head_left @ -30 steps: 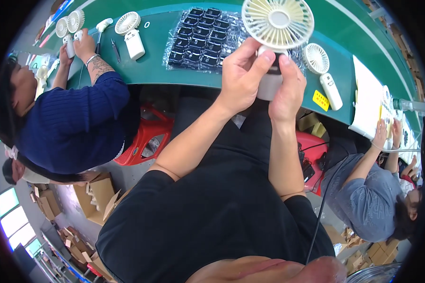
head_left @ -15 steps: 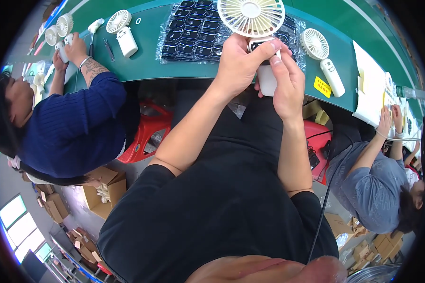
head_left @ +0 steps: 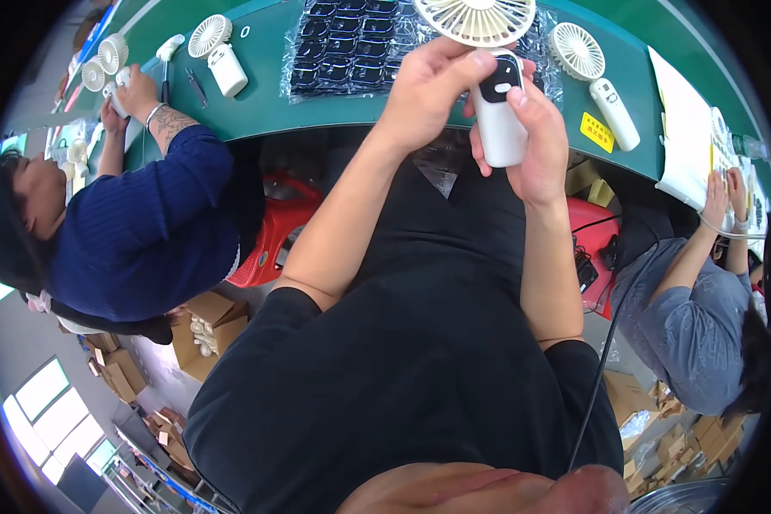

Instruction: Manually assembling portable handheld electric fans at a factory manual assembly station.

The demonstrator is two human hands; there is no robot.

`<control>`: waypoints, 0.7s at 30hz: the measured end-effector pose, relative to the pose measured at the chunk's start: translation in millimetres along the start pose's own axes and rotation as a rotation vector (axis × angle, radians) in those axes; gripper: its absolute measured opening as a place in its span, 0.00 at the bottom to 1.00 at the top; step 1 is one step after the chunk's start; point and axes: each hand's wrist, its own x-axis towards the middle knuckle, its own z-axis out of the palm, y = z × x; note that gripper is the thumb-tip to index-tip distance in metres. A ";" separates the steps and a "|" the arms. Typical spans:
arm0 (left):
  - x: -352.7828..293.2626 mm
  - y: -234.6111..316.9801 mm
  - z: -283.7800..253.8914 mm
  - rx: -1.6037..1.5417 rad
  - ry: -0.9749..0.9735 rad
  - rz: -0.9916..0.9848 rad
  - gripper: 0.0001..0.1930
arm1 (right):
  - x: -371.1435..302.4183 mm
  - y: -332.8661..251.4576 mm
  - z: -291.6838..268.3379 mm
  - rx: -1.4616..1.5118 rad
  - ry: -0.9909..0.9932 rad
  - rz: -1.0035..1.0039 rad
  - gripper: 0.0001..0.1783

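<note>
A white handheld fan [head_left: 501,128] is held upright between my two hands above the table's near edge, its round slatted head [head_left: 478,19] pointing away from me. My left hand [head_left: 433,90] grips it near the neck, with the thumb on the black panel [head_left: 499,79]. Around the right side of the handle wraps my right hand [head_left: 540,141], its thumb beside the panel's white button. Fingers behind the handle are partly hidden. Beyond the fan, rows of black panel parts [head_left: 343,47] lie on clear plastic film.
Further handheld fans lie at left [head_left: 226,70] and right [head_left: 614,113] on the green table [head_left: 257,116]. A yellow label [head_left: 597,132], tweezers [head_left: 197,87] and a white-headed hammer [head_left: 168,56] are nearby. Co-workers sit on both sides, one in a blue sweater [head_left: 141,214], one in grey [head_left: 694,317].
My right hand has shifted lower on the handle, and the fan has turned so its black panel shows more fully. My view has shifted slightly.
</note>
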 end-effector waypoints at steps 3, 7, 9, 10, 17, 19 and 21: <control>-5.1 8.1 4.2 0.189 -0.025 0.153 0.16 | -4.9 -6.6 6.5 -0.146 -0.029 -0.049 0.18; -15.2 7.2 9.9 0.214 -0.039 0.227 0.16 | -15.2 -5.6 12.9 -0.317 -0.068 -0.153 0.17; -16.4 0.4 6.6 0.196 -0.048 0.326 0.17 | -15.3 5.6 20.7 -0.339 -0.039 -0.220 0.17; -15.2 -2.5 6.8 0.182 -0.060 0.379 0.18 | -15.1 7.7 20.5 -0.356 -0.021 -0.259 0.17; -31.5 1.0 11.1 0.050 -0.007 0.158 0.20 | -17.1 6.6 17.3 -0.020 -0.005 -0.048 0.20; -32.6 3.2 13.6 0.045 -0.003 0.165 0.21 | -18.1 5.4 17.5 0.078 -0.015 -0.057 0.21; -36.0 5.8 12.3 0.168 -0.064 0.197 0.24 | -23.4 3.6 17.9 -0.026 -0.010 -0.070 0.23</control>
